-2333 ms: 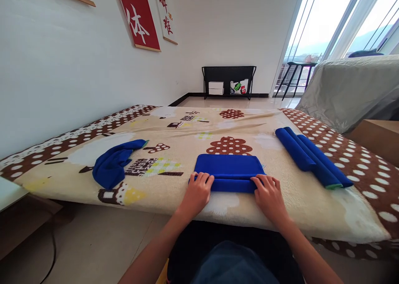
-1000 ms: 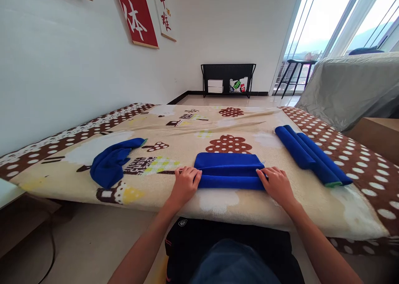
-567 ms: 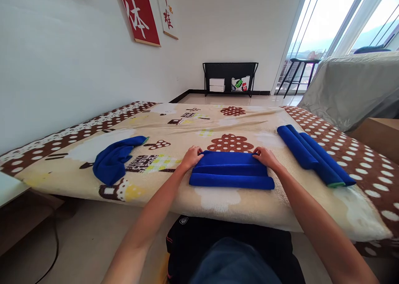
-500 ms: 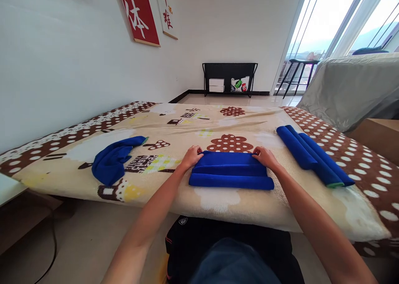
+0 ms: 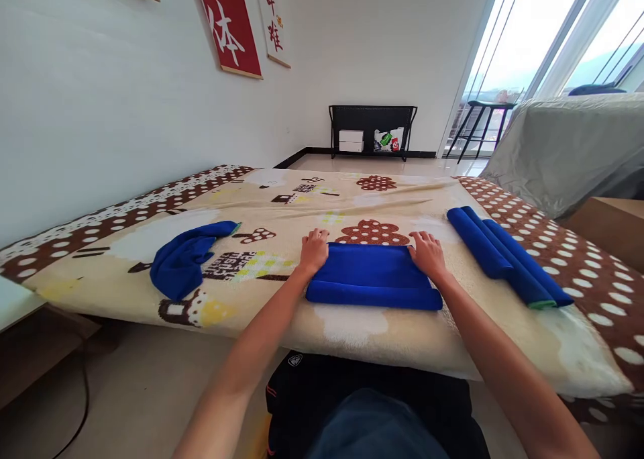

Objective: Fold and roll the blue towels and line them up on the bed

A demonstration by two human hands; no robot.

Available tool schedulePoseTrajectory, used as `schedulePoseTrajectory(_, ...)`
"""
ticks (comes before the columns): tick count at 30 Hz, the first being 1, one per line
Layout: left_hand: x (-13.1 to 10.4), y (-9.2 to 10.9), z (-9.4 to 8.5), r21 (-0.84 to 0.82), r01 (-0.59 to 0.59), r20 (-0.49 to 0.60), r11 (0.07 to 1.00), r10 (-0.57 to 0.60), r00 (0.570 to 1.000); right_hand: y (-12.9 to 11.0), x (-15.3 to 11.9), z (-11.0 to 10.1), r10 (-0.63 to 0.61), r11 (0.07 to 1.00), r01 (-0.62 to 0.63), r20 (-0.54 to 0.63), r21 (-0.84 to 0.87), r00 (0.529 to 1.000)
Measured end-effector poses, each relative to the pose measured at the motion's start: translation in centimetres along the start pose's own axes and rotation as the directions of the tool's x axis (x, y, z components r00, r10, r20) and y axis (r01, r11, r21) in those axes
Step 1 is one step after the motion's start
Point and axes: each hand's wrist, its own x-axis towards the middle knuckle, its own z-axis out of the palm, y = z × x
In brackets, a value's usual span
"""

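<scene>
A blue towel (image 5: 372,264) lies on the patterned blanket straight in front of me, with a thicker folded or rolled band along its near edge. My left hand (image 5: 314,249) rests at its far left corner, fingers stretched forward. At the far right corner lies my right hand (image 5: 426,252), its fingers apart and the thumb by the towel's edge. Neither hand grips the cloth. Further left sits a crumpled blue towel (image 5: 178,261). Over on the right, rolled blue towels (image 5: 503,254) with a green edge lie side by side.
The cream blanket (image 5: 282,227) covers a low bed-like surface with brown dotted borders. A wall runs along the left. Beyond the far edge stands a black rack (image 5: 372,130). On the right are a cardboard box (image 5: 608,227) and a plastic-covered piece of furniture (image 5: 563,150).
Both hands have let go of the towel's far corners and spread their fingers. The raised fold across the towel's middle has flattened out.
</scene>
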Motion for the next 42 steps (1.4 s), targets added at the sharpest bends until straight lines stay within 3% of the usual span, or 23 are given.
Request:
schedulePoseTrajectory(2,-0.4,0.9,0.2,-0.015,-0.128,0.105,0.992,0.129,0.986,-1.1,-0.4,0.2,-0.115,0.993,0.113,0.091,0.023,0.989)
schedulePoseTrajectory(5,-0.8,1.4,0.5,-0.047,-0.259,0.276,0.965,0.262,0.925,-2.0,-0.9,0.8,-0.267,0.964,0.254,0.268,0.083,0.926)
schedulePoseTrajectory(7,-1.0,0.6,0.6,-0.042,-0.265,0.344,0.963,0.263,0.901,-1.6,-1.4,1.1,-0.282,0.959,0.266,0.341,0.095,0.897)
schedulePoseTrajectory(9,-1.2,-0.7,0.3,-0.018,-0.234,0.364,0.972,0.224,0.904,-0.3,-1.9,1.0,-0.243,0.970,0.231,0.361,0.077,0.900)
schedulePoseTrajectory(14,-2.2,-3.2,-2.0,0.050,-0.124,0.269,0.991,0.106,0.957,3.6,-3.7,-0.7,-0.124,0.992,0.122,0.273,0.027,0.954)
schedulePoseTrajectory(16,-3.7,-2.8,-3.6,0.057,-0.104,0.200,0.993,0.091,0.976,4.2,-4.9,-1.7,-0.091,0.996,0.089,0.208,0.018,0.974)
schedulePoseTrajectory(18,-6.0,-1.7,-5.3,0.026,-0.155,0.108,0.987,0.152,0.982,4.0,-6.6,-2.9,-0.084,0.996,0.080,0.121,0.034,0.989)
schedulePoseTrajectory(20,-9.1,-0.2,-6.9,-0.015,-0.293,0.040,0.956,0.293,0.955,3.0,-8.9,-4.1,-0.154,0.985,0.151,0.037,0.083,0.987)
schedulePoseTrajectory(22,-12.1,1.1,-7.9,-0.006,-0.422,0.072,0.906,0.422,0.904,1.7,-11.2,-5.0,-0.294,0.949,0.290,0.016,0.120,0.956)
schedulePoseTrajectory(24,-14.4,2.1,-8.1,0.038,-0.491,0.142,0.870,0.482,0.865,0.6,-13.2,-5.4,-0.411,0.908,0.406,0.040,0.102,0.911)
schedulePoseTrajectory(26,-15.5,2.6,-7.5,0.090,-0.502,0.175,0.860,0.483,0.858,-0.1,-14.2,-5.2,-0.454,0.891,0.452,0.042,0.042,0.890)
schedulePoseTrajectory(32,-13.8,2.9,-4.9,0.227,-0.445,0.145,0.866,0.422,0.895,-0.8,-12.7,-3.5,-0.414,0.909,0.414,0.014,-0.054,0.910)
schedulePoseTrajectory(39,-11.9,4.0,-6.1,0.269,-0.393,0.202,0.879,0.348,0.916,-1.6,-10.8,-4.1,-0.341,0.937,0.345,0.067,-0.057,0.938)
schedulePoseTrajectory(42,-11.7,5.4,-5.9,0.355,-0.349,0.173,0.867,0.306,0.936,-3.0,-10.9,-3.6,-0.293,0.950,0.293,0.016,-0.112,0.956)
